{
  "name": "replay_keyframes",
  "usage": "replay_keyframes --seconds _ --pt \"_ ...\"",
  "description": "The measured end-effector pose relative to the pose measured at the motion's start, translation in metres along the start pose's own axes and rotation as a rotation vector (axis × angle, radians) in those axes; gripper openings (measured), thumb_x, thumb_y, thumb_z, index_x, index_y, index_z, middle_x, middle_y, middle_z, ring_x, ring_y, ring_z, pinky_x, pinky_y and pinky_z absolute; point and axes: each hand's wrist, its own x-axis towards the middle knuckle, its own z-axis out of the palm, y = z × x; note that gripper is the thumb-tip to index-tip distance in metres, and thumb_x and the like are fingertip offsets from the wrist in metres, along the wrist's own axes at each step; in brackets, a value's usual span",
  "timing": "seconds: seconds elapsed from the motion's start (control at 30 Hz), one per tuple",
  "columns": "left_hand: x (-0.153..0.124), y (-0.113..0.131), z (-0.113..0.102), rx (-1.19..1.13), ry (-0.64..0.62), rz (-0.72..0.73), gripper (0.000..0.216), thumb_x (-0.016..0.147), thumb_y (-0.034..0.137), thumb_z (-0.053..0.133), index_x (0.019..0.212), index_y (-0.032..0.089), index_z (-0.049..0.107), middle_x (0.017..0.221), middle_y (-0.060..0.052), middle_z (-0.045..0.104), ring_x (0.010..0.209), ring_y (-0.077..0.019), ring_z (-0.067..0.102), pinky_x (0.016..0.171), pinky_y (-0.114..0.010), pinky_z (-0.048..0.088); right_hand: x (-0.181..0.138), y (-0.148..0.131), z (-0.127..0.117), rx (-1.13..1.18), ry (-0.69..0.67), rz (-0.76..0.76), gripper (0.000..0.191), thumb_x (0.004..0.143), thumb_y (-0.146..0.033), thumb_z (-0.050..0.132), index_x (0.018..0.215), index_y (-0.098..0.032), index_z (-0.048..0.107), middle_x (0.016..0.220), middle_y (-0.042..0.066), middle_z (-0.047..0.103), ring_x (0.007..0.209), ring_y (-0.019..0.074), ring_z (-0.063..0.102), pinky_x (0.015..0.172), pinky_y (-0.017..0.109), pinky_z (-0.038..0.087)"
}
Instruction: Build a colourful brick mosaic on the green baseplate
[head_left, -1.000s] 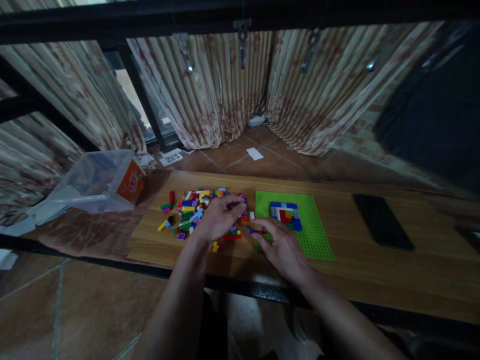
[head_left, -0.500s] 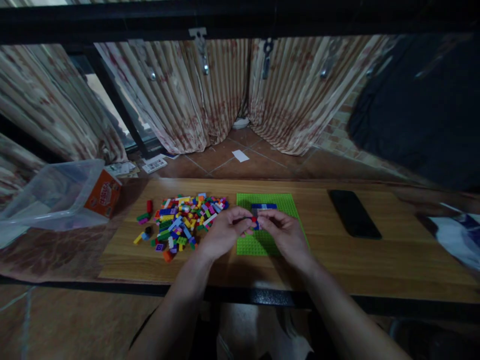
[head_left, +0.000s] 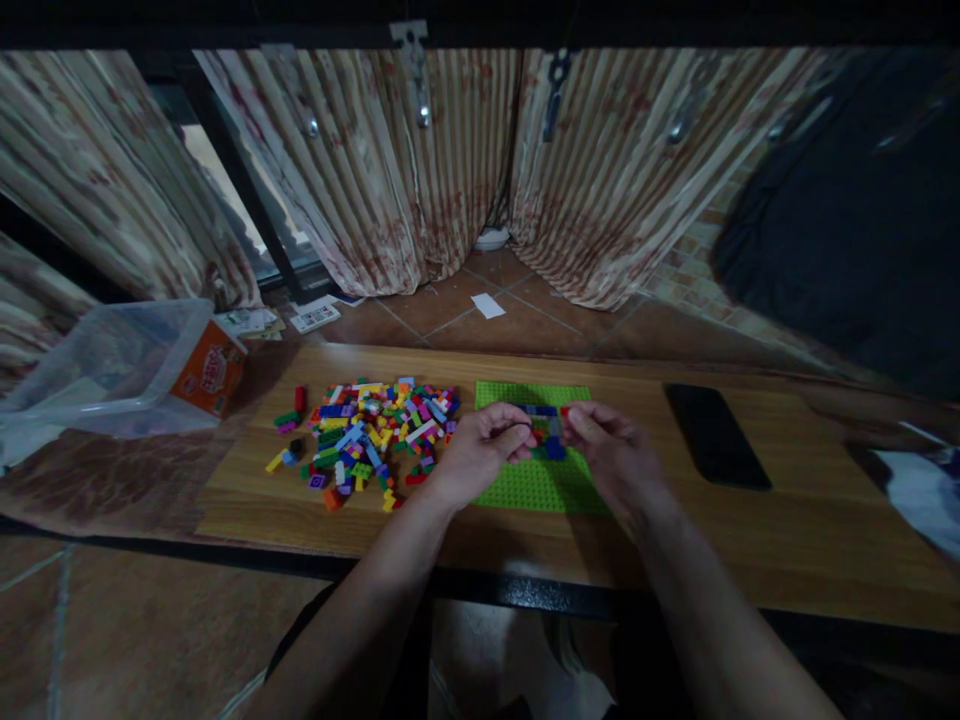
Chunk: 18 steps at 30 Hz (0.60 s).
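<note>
Over the green baseplate (head_left: pixel 540 492), my left hand (head_left: pixel 480 450) is closed in a pinch, with a bit of red, seemingly a small red brick (head_left: pixel 534 437), at its fingertips. My right hand (head_left: pixel 616 450) pinches another small red brick (head_left: pixel 565 412) between thumb and forefinger, above the plate's right part. Between the two hands, blue and grey bricks (head_left: pixel 555 448) are on the plate; my fingers cover part of them. A blue row (head_left: pixel 541 410) runs along their far side.
A heap of mixed loose bricks (head_left: pixel 367 435) lies left of the plate on the wooden table (head_left: pixel 262 520). A black phone (head_left: pixel 716 435) rests at the right. On the far left stands a clear plastic box (head_left: pixel 135 350) with an orange label.
My hands, which met over one red brick and a blue piece, have moved apart, the right one to the right with a red brick. More of the blue and grey bricks shows between them.
</note>
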Motion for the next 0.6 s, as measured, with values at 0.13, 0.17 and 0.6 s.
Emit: replay_keyframes --seconds 0.13,0.17,0.6 --pt "0.008 0.004 -0.019 0.001 0.268 0.016 0.006 0.076 0.019 0.061 0.08 0.015 0.058 0.066 0.002 0.063 0.056 -0.0079 0.056 0.056 -0.021 0.043 0.013 0.007 -0.027 -0.36 0.163 -0.063 0.022 0.075 -0.04 0.066 0.079 -0.019 0.069 0.074 0.004 0.068 0.07 0.0179 0.06 0.072 0.035 0.048" --pt "0.009 0.004 -0.023 0.007 0.319 0.018 0.006 0.076 0.019 0.06 0.08 0.015 0.058 0.066 0.002 0.063 0.056 -0.0079 0.056 0.055 -0.021 0.043 0.014 0.009 -0.029 -0.455 0.146 -0.076 0.022 0.076 -0.039 0.065 0.081 -0.019 0.07 0.079 0.005 0.07 0.074 0.0193 0.062 0.075 0.036 0.048" --pt "0.009 0.0 -0.024 0.096 0.279 0.039 0.006 0.073 0.018 0.06 0.079 0.015 0.058 0.068 0.001 0.063 0.058 -0.0096 0.056 0.058 -0.023 0.044 0.014 0.026 -0.014 -0.96 -0.157 -0.227 0.017 0.084 -0.029 0.057 0.08 -0.021 0.071 0.086 0.005 0.069 0.077 0.0195 0.062 0.076 0.035 0.046"
